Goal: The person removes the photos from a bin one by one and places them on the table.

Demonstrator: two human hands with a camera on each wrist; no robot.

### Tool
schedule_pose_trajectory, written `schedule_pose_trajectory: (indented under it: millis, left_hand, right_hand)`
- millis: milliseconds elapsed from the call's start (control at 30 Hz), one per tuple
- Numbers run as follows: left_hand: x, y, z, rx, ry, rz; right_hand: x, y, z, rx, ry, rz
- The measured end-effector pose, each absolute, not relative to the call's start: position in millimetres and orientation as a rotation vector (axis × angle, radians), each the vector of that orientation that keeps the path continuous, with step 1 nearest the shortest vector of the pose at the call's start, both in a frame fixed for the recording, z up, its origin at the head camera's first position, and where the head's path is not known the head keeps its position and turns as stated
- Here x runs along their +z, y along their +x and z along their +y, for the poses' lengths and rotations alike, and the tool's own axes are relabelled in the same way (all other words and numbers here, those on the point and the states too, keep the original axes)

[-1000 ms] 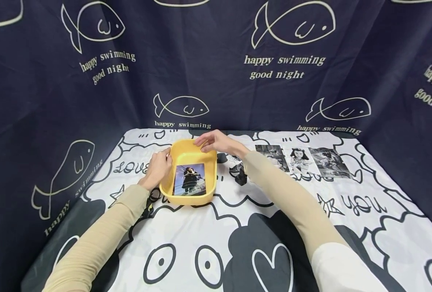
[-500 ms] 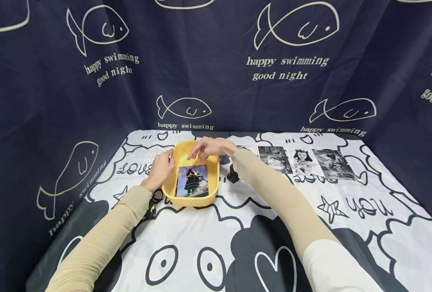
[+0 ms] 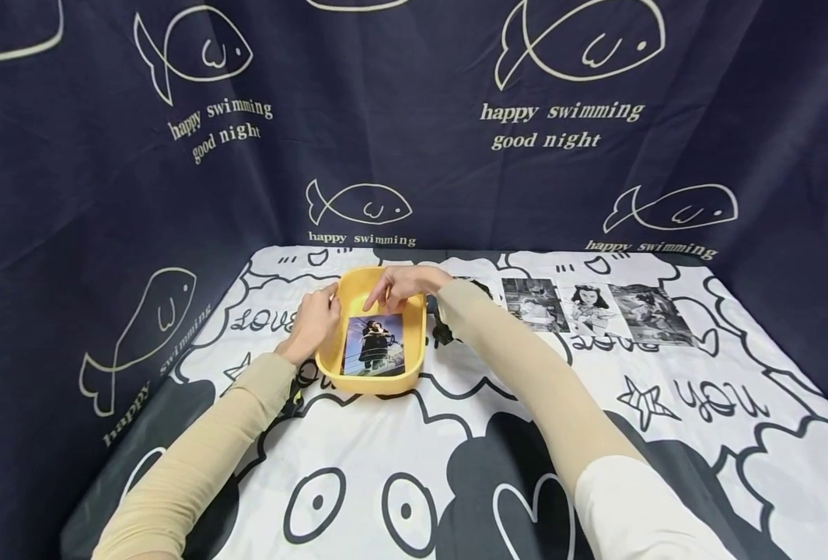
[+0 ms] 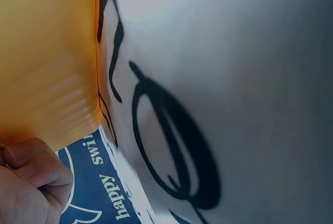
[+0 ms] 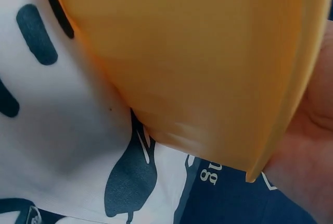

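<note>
The left hand (image 3: 316, 317) pinches the tub (image 3: 368, 384) at ten o'clock. Right hand (image 3: 403, 285), fingers parted, overhangs one o'clock beyond the photo (image 3: 374, 346).

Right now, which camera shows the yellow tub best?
The head view: the yellow tub shows almost whole, with the photo inside. Left wrist: only part of its outer wall, with the left hand beside it. Right wrist: part of the outer wall and rim, the right hand beyond.
</note>
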State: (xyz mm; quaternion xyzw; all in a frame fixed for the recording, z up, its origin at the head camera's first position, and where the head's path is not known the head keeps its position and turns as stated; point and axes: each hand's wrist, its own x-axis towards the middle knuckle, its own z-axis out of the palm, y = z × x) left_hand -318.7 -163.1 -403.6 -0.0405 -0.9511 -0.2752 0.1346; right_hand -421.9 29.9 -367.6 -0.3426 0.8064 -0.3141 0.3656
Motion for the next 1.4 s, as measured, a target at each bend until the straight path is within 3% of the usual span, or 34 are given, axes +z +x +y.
schedule_pose_trajectory:
  millis: [1400]
  left_hand:
    - [-403.1, -317.6, -161.9, -0.853, -0.113, -2.762]
  right_hand:
    - [-373.4, -412.9, 23.2, -0.469, -0.968, 2.324]
